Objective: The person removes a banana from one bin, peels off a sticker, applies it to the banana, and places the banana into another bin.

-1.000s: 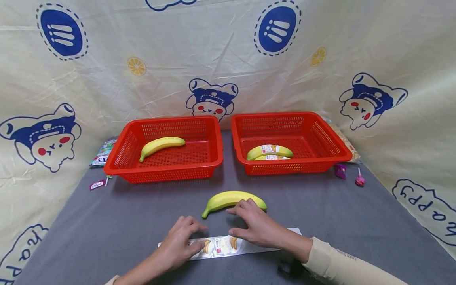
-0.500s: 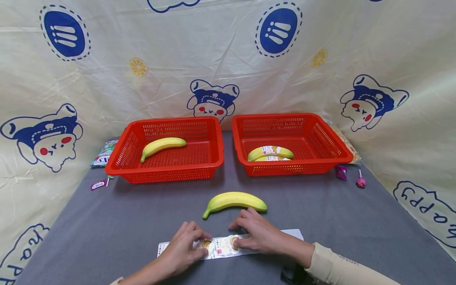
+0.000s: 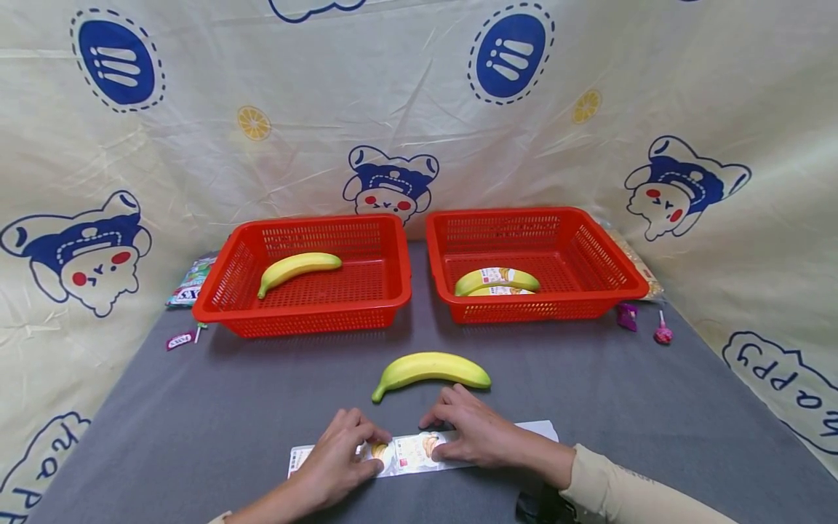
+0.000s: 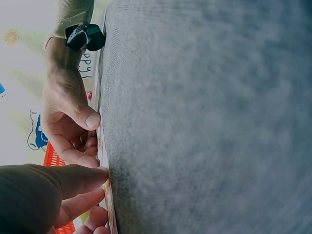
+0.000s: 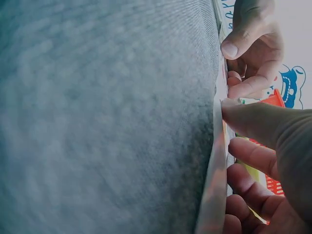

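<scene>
Grey cloth (seemingly): baskets, banana, strip

Head cam bright — cloth dimmer, v. blurry in wrist cams.

Backdrop cloth: "happy" readable at right edge, lettering at lower left cut off by frame. Left wrist view catches "ppy" from the same cloth. Label strip: fine characters plus banana pictures, too small to read. Banana labels, right basket: same, illegible. Purple wrapper and snack bag at left: lettering, can't resolve. Sleeve: faint print, unreadable.
</scene>
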{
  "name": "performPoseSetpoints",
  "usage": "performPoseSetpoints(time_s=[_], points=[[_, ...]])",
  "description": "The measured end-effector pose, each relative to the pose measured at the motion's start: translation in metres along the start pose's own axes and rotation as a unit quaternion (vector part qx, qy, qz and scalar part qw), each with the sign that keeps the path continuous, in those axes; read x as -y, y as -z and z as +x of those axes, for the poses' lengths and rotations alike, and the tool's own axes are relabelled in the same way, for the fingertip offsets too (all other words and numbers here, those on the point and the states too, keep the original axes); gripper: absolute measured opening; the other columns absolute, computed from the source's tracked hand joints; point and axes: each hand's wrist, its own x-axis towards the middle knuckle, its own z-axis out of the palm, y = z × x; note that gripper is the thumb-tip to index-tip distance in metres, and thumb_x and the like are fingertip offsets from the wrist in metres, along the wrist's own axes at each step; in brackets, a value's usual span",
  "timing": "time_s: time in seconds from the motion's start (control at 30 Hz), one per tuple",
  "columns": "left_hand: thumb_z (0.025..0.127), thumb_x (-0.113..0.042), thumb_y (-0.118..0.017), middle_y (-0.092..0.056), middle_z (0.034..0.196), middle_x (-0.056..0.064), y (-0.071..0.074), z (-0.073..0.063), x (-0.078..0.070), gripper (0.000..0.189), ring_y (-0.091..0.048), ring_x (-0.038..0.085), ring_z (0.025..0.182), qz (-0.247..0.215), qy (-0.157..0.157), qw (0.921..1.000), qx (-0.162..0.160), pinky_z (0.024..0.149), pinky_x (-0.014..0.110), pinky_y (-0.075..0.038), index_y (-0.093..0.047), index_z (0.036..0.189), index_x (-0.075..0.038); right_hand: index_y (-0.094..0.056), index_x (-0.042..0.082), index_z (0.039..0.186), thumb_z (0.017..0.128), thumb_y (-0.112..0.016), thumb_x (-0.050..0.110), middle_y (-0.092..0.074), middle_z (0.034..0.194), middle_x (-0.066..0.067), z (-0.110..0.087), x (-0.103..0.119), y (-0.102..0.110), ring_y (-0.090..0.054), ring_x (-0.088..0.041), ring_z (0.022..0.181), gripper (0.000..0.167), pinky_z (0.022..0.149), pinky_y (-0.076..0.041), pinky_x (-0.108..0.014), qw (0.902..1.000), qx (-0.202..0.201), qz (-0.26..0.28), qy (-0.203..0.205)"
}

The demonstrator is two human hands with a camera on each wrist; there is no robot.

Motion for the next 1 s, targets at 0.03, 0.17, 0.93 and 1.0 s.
performPoseSetpoints(time_s=[0.03, 0.17, 0.93, 1.0], points=[[0.065, -0.013, -0.078, -0.054, 0.084, -0.011, -0.0003, -0.0002, 0.0001, 0.026, -0.041, 0.004, 0.081, 0.003, 0.0, 1.0, -0.002, 0.069, 0.021, -0.037, -0.071, 0.089, -0.02, -0.069, 0.024, 0.106, 0.075, -0.078, 0.03, -0.049, 0.089, 0.01, -0.0001, 0.0, -0.0004, -0.039, -0.003, 0.086, 0.033, 0.074, -0.033, -0.02, 1.0, -0.002, -0.004, 0.002], [0.064, -0.013, -0.078, -0.053, 0.083, -0.01, -0.001, -0.0009, -0.0001, 0.026, -0.041, 0.004, 0.08, 0.013, 0.0, 0.9999, -0.008, 0.068, 0.02, -0.036, -0.071, 0.089, -0.02, -0.069, 0.025, 0.106, 0.073, -0.079, 0.031, -0.049, 0.089, 0.011, -0.0012, -0.0001, -0.0023, -0.038, -0.003, 0.086, 0.035, 0.074, -0.033, -0.019, 0.9995, -0.013, -0.023, 0.018], [0.064, -0.015, -0.078, -0.053, 0.082, -0.009, -0.0009, 0.0001, -0.0001, 0.027, -0.042, 0.005, 0.08, 0.028, -0.008, 0.9995, -0.009, 0.069, 0.021, -0.036, -0.071, 0.089, -0.02, -0.063, 0.028, 0.093, 0.072, -0.079, 0.024, -0.047, 0.088, 0.012, -0.0034, 0.0004, -0.0084, -0.036, -0.003, 0.089, 0.026, 0.077, -0.035, -0.021, 0.9959, -0.053, -0.039, 0.062], [0.064, -0.015, -0.078, -0.053, 0.083, -0.01, -0.0007, 0.0003, -0.0001, 0.027, -0.041, 0.004, 0.08, 0.027, -0.008, 0.9996, -0.009, 0.068, 0.021, -0.036, -0.071, 0.09, -0.02, -0.063, 0.027, 0.093, 0.072, -0.079, 0.023, -0.047, 0.087, 0.011, -0.0035, 0.0008, -0.0087, -0.036, -0.004, 0.088, 0.027, 0.077, -0.034, -0.021, 0.9944, -0.063, -0.046, 0.071]])
